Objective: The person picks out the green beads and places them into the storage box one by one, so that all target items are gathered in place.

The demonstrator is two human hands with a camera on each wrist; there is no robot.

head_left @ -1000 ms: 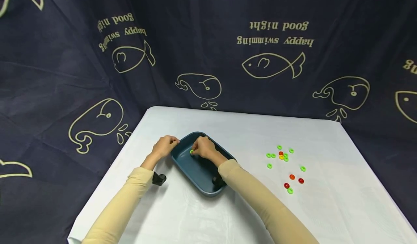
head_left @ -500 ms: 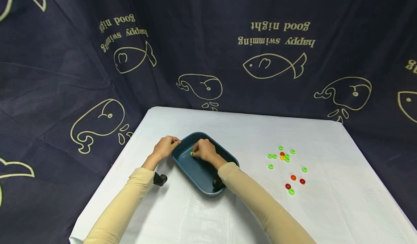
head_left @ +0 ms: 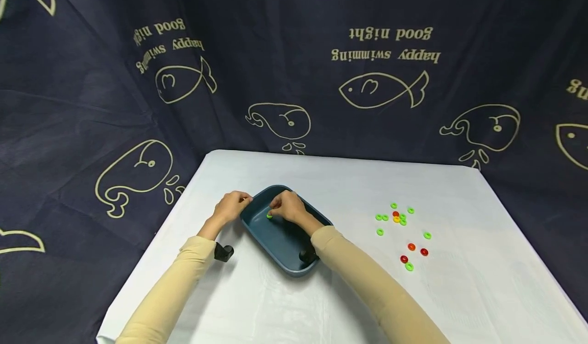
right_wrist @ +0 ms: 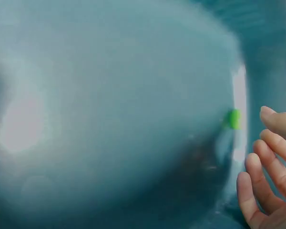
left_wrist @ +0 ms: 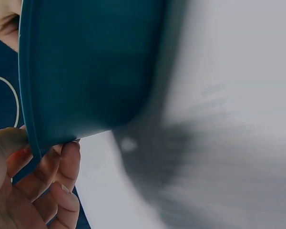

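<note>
A deep, rounded rectangular teal plastic bin (head_left: 275, 247) stands askew on the table. My left hand (head_left: 232, 206) pinches the rim at its left corner; in the left wrist view the thumb and fingers (left_wrist: 47, 167) are on either side of the wall. Inside the bin, near its far-left end, is my right hand (head_left: 288, 207). A small bright green ring (head_left: 269, 216) shows just under its fingertips. In the right wrist view this ring (right_wrist: 234, 119) is by the bright edge of the bin floor, with a gap between it and the loosely bent fingers (right_wrist: 269, 167).
Several small rings, mostly green (head_left: 380, 231), with some red (head_left: 424, 252) and a yellow one (head_left: 397, 219), lie scattered right of the bin. A white cloth (head_left: 349, 186) covers the table. Behind hangs a dark curtain (head_left: 285, 22) with fish drawings. Black wrist cameras (head_left: 223, 252) are worn.
The green ring now shows slightly lower under the right fingertips, where before it was between them. The left hand keeps its grip on the bin, and the head view shifts slightly.
</note>
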